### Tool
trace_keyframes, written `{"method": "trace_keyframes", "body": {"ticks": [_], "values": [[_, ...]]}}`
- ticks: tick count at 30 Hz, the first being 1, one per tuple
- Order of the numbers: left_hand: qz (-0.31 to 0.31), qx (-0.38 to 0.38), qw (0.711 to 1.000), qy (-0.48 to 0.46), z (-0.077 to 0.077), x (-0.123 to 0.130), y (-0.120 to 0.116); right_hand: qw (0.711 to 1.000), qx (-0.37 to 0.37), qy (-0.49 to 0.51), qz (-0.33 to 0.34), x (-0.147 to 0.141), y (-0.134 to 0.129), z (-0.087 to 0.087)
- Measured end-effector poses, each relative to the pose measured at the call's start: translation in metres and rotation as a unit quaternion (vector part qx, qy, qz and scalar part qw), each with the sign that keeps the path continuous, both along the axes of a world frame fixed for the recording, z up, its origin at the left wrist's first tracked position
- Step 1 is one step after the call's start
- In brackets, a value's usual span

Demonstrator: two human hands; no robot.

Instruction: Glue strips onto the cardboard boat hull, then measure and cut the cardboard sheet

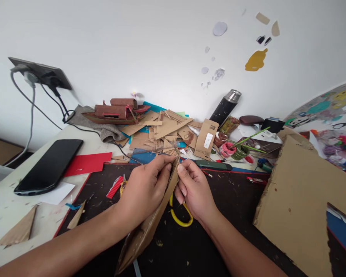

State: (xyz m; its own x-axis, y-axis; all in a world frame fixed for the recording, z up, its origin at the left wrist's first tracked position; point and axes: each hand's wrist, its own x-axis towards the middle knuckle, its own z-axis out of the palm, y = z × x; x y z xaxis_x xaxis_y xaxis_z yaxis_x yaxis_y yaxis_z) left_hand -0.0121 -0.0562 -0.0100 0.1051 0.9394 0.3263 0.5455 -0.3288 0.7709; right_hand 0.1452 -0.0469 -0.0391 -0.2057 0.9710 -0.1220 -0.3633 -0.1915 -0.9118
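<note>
Between my hands, a long folded cardboard piece (pixel 154 227) stands tilted, its far tip narrowing to a point. My left hand (pixel 147 184) grips its left wall near that tip, thumb and fingers pinched together. From the other side, my right hand (pixel 192 188) pinches the same tip with its thumb and curled fingers. Under the right hand, partly covered, lies a pair of scissors with yellow handles (pixel 182 223). What the fingertips cover at the tip is hidden.
Cardboard scraps (pixel 173 129) pile up behind my hands, beside model boats (pixel 113 111). A phone (pixel 50 165) lies left on red paper (pixel 88 163). Paint jars (pixel 228 150), a thermos (pixel 225 105) and a green cutter (pixel 213 165) are beyond. A large cardboard sheet (pixel 300 204) covers the right.
</note>
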Motion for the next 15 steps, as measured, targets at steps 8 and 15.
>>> {"method": "trace_keyframes", "body": {"ticks": [8, 15], "values": [[-0.003, 0.0, 1.0, -0.002, 0.001, -0.0012, -0.0007, 1.0, 0.002, 0.011, 0.007, 0.0005, -0.0004, -0.0001], [-0.003, -0.019, 1.0, -0.007, 0.0014, -0.0004, -0.0001, 1.0, 0.0, -0.003, 0.004, 0.0003, -0.0002, -0.0006]]}}
